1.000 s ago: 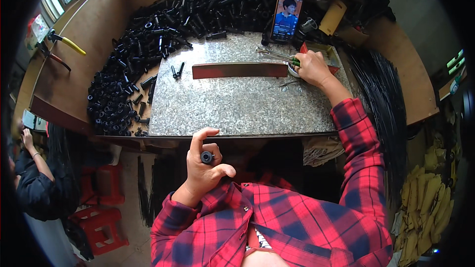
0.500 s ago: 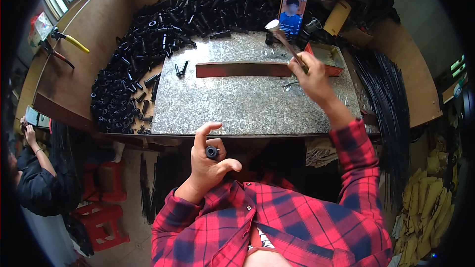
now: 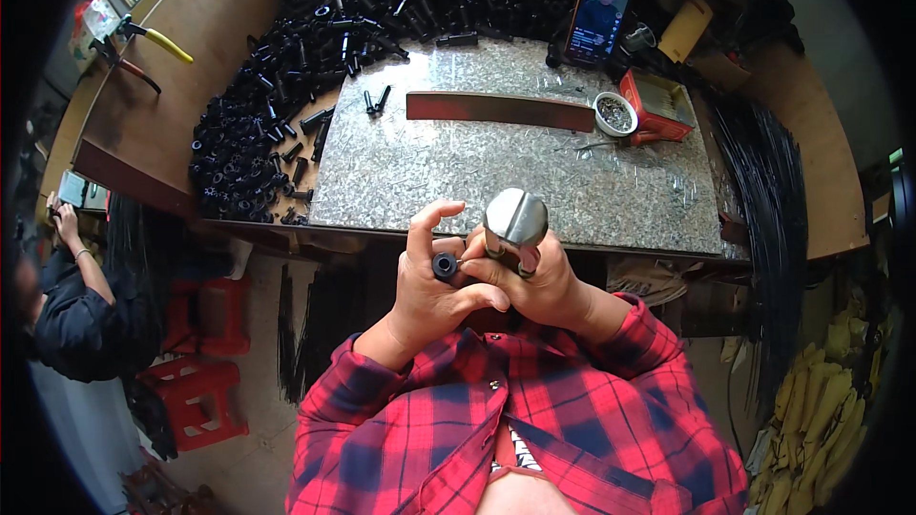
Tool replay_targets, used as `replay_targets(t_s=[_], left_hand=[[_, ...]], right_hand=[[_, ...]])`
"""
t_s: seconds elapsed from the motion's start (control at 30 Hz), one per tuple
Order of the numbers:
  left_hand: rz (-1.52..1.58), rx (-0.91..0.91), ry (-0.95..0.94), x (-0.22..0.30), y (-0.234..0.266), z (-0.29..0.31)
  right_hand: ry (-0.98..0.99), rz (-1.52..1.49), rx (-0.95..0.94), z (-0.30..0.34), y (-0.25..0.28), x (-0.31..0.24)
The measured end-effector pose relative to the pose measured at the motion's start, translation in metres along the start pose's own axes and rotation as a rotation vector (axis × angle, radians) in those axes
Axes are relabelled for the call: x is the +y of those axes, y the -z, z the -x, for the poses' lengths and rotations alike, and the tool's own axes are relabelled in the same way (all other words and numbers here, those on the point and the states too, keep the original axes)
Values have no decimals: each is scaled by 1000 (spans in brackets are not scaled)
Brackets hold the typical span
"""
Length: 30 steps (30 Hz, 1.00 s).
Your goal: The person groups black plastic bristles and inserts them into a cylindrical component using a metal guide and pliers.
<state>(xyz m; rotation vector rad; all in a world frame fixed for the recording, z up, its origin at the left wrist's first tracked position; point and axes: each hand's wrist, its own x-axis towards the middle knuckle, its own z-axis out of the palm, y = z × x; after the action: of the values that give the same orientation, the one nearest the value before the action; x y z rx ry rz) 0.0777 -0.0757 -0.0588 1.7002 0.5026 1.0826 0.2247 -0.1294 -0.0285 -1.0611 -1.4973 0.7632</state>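
My left hand (image 3: pixel 412 298) is closed round a short black tube-like part (image 3: pixel 445 266), its hollow round end facing up and the index finger raised and bent. Right beside it, my right hand (image 3: pixel 553 294) grips a hammer (image 3: pixel 515 216) with a shiny round metal head. The hammer's handle is mostly hidden behind its head. Its thumb and fingertips meet at the side of the black part, where something thin, perhaps a pin, shows between them. Both hands are over the near edge of the speckled stone slab (image 3: pixel 458 172).
A dark red-brown strip (image 3: pixel 496 113) lies across the slab beside a white bowl (image 3: pixel 615 114) of small metal bits and a red box (image 3: pixel 658 105). A phone (image 3: pixel 597 17) stands behind. Black parts (image 3: pixel 277 86) pile up left and back; black rods (image 3: pixel 763 162) hang right. Another person (image 3: pixel 86 296) sits left.
My right hand has come from beside the red box down to my left hand, bringing the hammer along. The white bowl now shows. The whole view has shifted slightly.
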Motion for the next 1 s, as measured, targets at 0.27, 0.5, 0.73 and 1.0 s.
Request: replay_targets(t_s=[0.27,0.5,0.73,1.0], left_hand=[[45,-21,35,7,3,3],[87,-15,7,3,3,1],[53,-47,47,5,6,3],[28,-93,-11,-1,6,1]], right_hand=[[38,90,-13,-3,-1,-6],[6,51,-46,-4,-1,-8],[-16,37,-28,-1,-2,-5],[109,118,-19,-1,-2,-8]])
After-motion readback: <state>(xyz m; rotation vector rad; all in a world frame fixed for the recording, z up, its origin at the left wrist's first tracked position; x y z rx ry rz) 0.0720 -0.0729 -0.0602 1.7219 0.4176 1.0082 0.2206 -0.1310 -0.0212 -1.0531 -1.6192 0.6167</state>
